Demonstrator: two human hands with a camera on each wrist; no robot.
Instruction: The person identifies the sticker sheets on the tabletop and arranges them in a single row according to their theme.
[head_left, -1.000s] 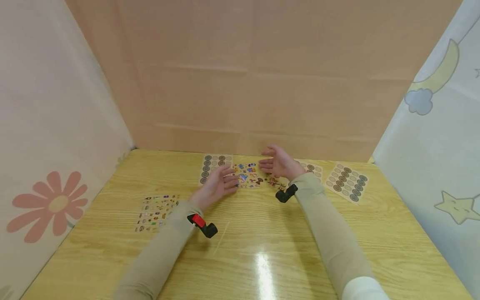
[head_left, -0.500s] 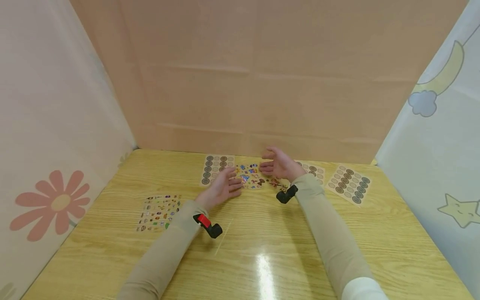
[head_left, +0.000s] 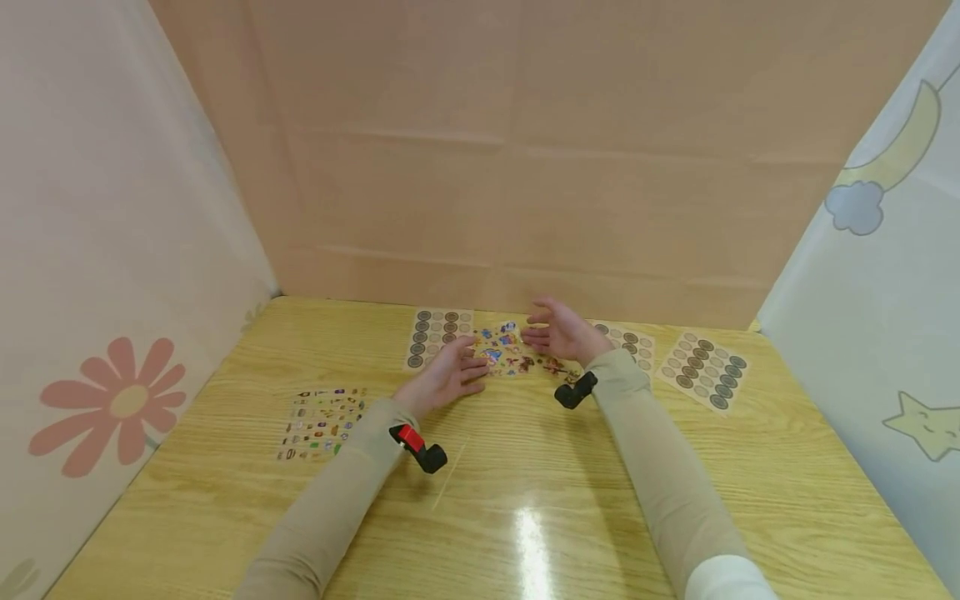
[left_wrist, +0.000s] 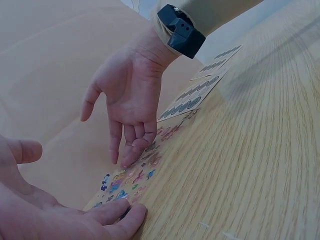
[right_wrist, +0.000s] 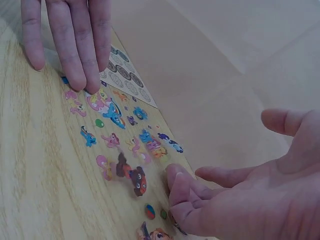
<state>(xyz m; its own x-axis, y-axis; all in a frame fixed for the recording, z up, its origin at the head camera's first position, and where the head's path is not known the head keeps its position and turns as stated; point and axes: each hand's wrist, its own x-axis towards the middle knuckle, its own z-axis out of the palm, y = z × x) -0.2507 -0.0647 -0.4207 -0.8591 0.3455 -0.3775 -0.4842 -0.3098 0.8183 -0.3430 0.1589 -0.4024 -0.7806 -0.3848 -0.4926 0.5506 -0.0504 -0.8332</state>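
Note:
A clear sticker sheet with colourful cartoon ponies (head_left: pixel 495 354) lies on the table between my two hands. At its left side is my left hand (head_left: pixel 442 379), fingers extended, the fingertips at the sheet's edge. My right hand (head_left: pixel 562 333) stands at the sheet's right side, thumb apart and some fingers bent. In the right wrist view its fingertips (right_wrist: pixel 180 187) are beside the printed stickers; whether they touch the sheet I cannot tell. Brown and red figures (head_left: pixel 558 367) show just below the right hand, partly covered by it. Neither hand grips anything visible.
Behind my left hand lies a sheet of round stickers (head_left: pixel 423 337). Two similar round-sticker sheets, one near (head_left: pixel 637 342) and one farther right (head_left: pixel 705 371), lie right of my right hand. Another clear sticker sheet (head_left: pixel 318 421) is left of my left forearm. A brown backdrop (head_left: pixel 495 167) rises behind.
My left hand has shifted slightly right, while the right hand stays nearly in place. A pale glare now shows at the pony sheet's far right corner. The whole view has shifted a little.

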